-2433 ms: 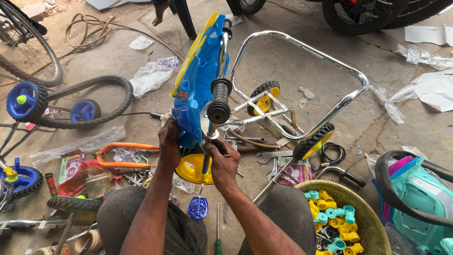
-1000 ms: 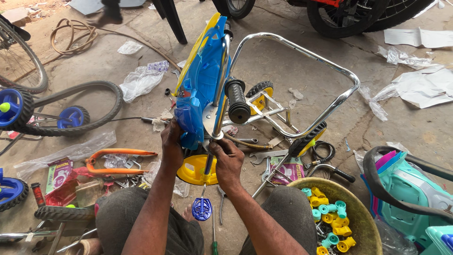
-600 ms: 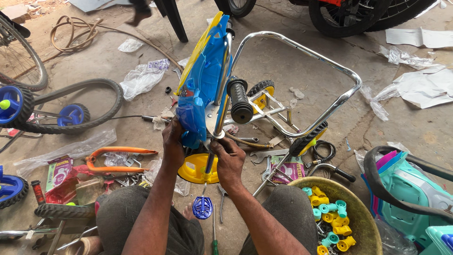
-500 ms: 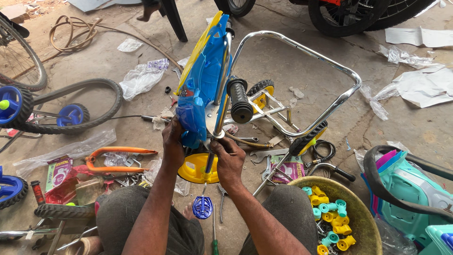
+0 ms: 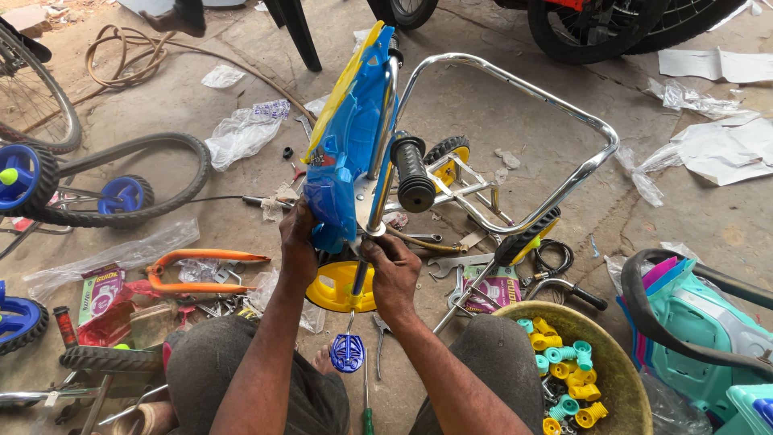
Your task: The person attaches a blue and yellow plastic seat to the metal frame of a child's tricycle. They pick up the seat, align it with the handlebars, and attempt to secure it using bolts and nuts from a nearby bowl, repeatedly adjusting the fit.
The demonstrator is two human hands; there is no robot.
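Observation:
A small child's cycle lies in front of me, with a blue and yellow plastic front panel, a chrome handlebar and a black grip. My left hand holds the lower edge of the blue panel. My right hand is closed around a thin tool or rod at the base of the chrome steering stem. A yellow plastic part lies just below both hands. My knees frame the lower view.
A basin with yellow and teal plastic caps sits at the right, beside a teal plastic body. Spanners, an orange fork, a tyre, blue wheels and plastic bags litter the concrete floor. A blue pedal lies between my knees.
The handlebar and black grip have swung a little to the right and lower. Both hands stay at the stem base.

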